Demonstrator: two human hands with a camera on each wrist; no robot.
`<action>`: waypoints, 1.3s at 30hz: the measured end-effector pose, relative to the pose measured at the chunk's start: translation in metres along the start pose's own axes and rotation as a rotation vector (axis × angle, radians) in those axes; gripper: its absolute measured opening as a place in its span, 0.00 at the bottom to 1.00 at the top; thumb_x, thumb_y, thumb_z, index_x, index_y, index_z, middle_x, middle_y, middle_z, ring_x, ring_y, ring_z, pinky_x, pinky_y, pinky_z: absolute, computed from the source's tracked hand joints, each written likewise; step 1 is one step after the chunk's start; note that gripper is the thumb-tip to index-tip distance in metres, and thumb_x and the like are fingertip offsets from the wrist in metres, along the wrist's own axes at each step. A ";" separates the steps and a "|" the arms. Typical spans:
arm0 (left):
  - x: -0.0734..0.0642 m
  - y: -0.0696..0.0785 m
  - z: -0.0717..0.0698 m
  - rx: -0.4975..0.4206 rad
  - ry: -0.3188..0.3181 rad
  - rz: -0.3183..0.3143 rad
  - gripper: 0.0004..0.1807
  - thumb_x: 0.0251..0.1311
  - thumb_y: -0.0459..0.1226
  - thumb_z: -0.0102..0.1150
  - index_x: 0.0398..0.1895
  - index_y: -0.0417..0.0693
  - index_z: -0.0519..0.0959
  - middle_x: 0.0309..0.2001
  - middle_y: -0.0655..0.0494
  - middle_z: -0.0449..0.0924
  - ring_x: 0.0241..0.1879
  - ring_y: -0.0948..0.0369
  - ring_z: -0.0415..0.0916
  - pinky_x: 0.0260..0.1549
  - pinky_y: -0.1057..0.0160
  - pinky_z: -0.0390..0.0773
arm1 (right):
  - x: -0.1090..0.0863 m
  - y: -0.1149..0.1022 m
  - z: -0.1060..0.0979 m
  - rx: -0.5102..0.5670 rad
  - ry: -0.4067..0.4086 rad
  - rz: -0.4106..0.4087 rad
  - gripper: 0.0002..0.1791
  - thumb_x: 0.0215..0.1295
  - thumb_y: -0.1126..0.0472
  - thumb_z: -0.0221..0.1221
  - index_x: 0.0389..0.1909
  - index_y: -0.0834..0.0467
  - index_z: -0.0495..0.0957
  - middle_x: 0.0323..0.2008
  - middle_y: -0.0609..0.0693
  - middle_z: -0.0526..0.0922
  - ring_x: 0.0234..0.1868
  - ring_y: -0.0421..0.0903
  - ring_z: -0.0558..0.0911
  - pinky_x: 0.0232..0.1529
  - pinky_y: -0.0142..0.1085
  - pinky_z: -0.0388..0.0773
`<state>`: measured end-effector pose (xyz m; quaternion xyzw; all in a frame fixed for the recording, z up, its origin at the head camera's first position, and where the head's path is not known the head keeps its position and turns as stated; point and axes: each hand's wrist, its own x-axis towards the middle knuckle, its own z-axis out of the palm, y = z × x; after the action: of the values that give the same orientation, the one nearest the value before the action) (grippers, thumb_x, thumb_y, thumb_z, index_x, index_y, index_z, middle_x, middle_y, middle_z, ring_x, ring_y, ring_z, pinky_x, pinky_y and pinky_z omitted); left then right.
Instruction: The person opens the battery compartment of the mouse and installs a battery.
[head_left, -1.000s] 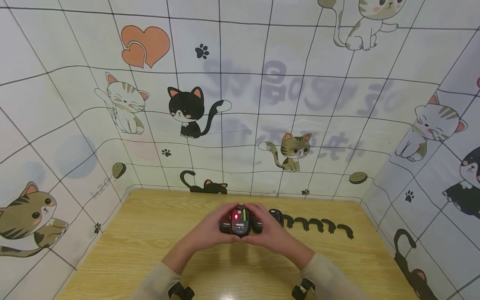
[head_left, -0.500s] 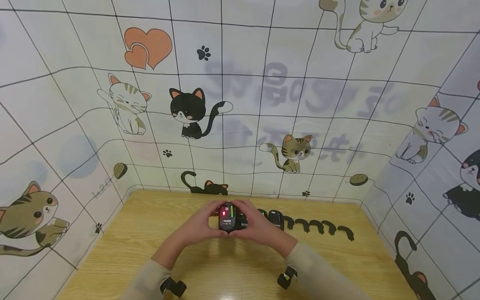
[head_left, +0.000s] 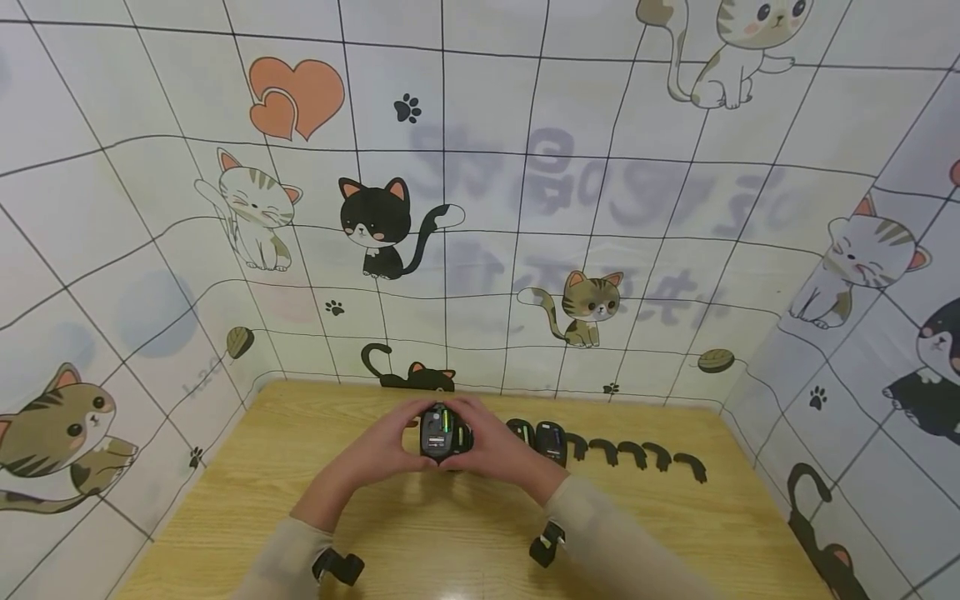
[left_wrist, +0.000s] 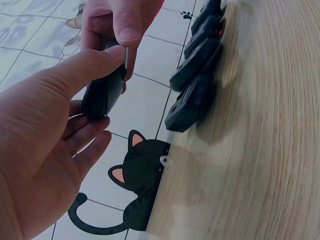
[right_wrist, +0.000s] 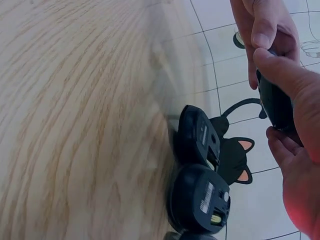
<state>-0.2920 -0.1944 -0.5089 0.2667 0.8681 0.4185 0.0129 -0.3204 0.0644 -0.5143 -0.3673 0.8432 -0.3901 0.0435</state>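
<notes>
A black computer mouse (head_left: 437, 432) is held between both hands, its underside facing the head camera with a green-yellow battery in the open compartment. The left hand (head_left: 378, 450) grips its left side, and in the left wrist view the thumb lies along the top end of the mouse (left_wrist: 107, 97). From the other side the right hand (head_left: 491, 446) holds it; the right wrist view has that thumb near the end of the mouse (right_wrist: 275, 102). Both thumbtips come close together there. Partly behind the right fingers, another mouse (head_left: 462, 435) shows its battery.
More upturned mice (head_left: 551, 442) stand in a row on the wooden table (head_left: 337, 500), right of the hands. Several curved black covers (head_left: 632, 453) continue the row. A cat-printed tiled sheet (head_left: 480, 208) rises behind the table's back edge.
Both hands have shifted left with the mouse, uncovering more mice on the right. The red light on its underside, visible earlier, no longer shows.
</notes>
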 end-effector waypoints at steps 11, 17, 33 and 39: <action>-0.006 -0.018 -0.007 0.035 0.013 -0.023 0.52 0.54 0.38 0.88 0.83 0.50 0.69 0.77 0.52 0.74 0.75 0.51 0.72 0.69 0.45 0.79 | 0.015 0.000 0.014 0.002 -0.019 0.004 0.52 0.63 0.51 0.82 0.85 0.51 0.66 0.77 0.47 0.70 0.75 0.47 0.74 0.75 0.49 0.76; -0.010 -0.026 -0.010 0.025 0.010 -0.065 0.53 0.55 0.37 0.87 0.83 0.47 0.68 0.78 0.47 0.72 0.75 0.47 0.72 0.70 0.44 0.78 | 0.025 0.006 0.025 -0.030 -0.023 -0.008 0.52 0.62 0.50 0.83 0.84 0.54 0.68 0.77 0.49 0.71 0.75 0.47 0.74 0.76 0.49 0.75; -0.010 -0.046 -0.011 0.050 -0.014 -0.107 0.54 0.54 0.34 0.87 0.83 0.38 0.67 0.77 0.40 0.72 0.72 0.42 0.75 0.71 0.43 0.78 | 0.037 0.010 0.040 -0.145 -0.039 0.047 0.51 0.61 0.46 0.83 0.82 0.54 0.70 0.76 0.51 0.74 0.77 0.49 0.73 0.77 0.49 0.73; -0.009 -0.053 -0.010 0.048 -0.023 -0.111 0.53 0.54 0.34 0.87 0.82 0.37 0.68 0.75 0.42 0.73 0.72 0.43 0.75 0.72 0.43 0.77 | 0.042 0.012 0.044 -0.202 -0.049 0.048 0.51 0.60 0.44 0.83 0.80 0.54 0.72 0.74 0.50 0.76 0.76 0.49 0.74 0.77 0.47 0.74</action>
<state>-0.3106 -0.2326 -0.5428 0.2233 0.8911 0.3930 0.0398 -0.3421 0.0147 -0.5443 -0.3589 0.8856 -0.2927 0.0361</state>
